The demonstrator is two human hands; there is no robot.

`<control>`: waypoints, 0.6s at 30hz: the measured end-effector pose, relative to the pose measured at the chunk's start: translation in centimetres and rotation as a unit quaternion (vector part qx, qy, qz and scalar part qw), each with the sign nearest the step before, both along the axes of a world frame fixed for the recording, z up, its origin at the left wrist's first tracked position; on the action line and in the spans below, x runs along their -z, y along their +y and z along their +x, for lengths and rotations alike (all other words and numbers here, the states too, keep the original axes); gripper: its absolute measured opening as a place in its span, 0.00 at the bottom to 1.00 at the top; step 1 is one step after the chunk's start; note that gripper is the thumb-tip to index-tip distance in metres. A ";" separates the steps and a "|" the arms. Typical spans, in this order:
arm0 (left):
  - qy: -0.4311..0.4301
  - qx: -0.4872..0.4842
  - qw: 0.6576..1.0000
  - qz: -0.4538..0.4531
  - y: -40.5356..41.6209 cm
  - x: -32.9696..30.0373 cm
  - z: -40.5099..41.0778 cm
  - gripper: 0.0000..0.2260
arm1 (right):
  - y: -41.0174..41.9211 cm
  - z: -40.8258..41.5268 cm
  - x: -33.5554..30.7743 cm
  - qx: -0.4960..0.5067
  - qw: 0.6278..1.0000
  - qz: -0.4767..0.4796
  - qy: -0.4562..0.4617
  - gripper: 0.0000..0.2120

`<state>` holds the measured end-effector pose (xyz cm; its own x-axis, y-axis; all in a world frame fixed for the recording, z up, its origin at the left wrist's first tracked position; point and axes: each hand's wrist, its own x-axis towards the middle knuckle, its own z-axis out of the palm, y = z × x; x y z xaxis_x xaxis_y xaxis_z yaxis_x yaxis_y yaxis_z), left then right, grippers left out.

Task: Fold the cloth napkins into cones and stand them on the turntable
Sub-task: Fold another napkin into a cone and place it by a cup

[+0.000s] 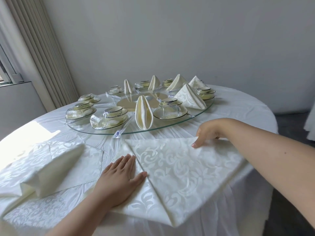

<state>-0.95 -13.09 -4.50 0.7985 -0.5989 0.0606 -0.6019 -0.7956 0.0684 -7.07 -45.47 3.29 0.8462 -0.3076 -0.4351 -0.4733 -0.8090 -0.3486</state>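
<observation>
we look down over a round desk (238, 106) covered in a white tablecloth. in the lower middle of the frame lies a cream damask napkin (179, 169), partly folded into a broad triangle, with a crease running diagonally from its top left corner down towards the near desk edge. our left hand (122, 178) rests flat on the napkin's left flap, fingers straight and close together, thumb spread out against the crease. our right hand (207, 133), at middle right, pinches the napkin's upper right corner between curled fingertips, lifting it slightly off the cloth.

at lower left a second, plain cream napkin (54, 167) lies on its side, rolled into a cone, on top of more patterned cloths (34, 210).

in the upper middle sits a glass turntable (170, 127). a folded napkin cone (144, 114) stands at its near edge, a patterned pyramid-shaped one (190, 97) to the right, and several more stand along the far rim. between them are gold-rimmed bowls on plates (169, 106), wrapped in clear film. a pleated curtain (34, 48) hangs at upper left.
</observation>
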 end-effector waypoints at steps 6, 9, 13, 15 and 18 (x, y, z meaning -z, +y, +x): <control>0.016 0.000 1.000 0.010 0.0 0.1 0.1 0.48 | -5.7 -7.0 -1.1 0.063 0.998 0.011 0.030 0.10; 0.014 -0.002 1.000 0.018 0.0 0.1 0.2 0.39 | -7.7 -9.8 -1.1 0.095 0.995 -0.010 0.019 0.11; 0.005 -0.002 1.000 0.020 0.0 0.1 0.3 0.36 | -8.8 -11.1 -1.1 0.126 0.991 0.029 -0.025 0.08; 0.005 -0.005 1.000 0.017 0.0 0.0 0.2 0.36 | -8.3 -10.9 -1.7 0.123 0.986 0.077 -0.076 0.12; 0.007 -0.005 1.000 0.020 0.0 -0.3 0.0 0.42 | -5.9 -9.5 -2.9 0.098 0.964 0.184 -0.165 0.07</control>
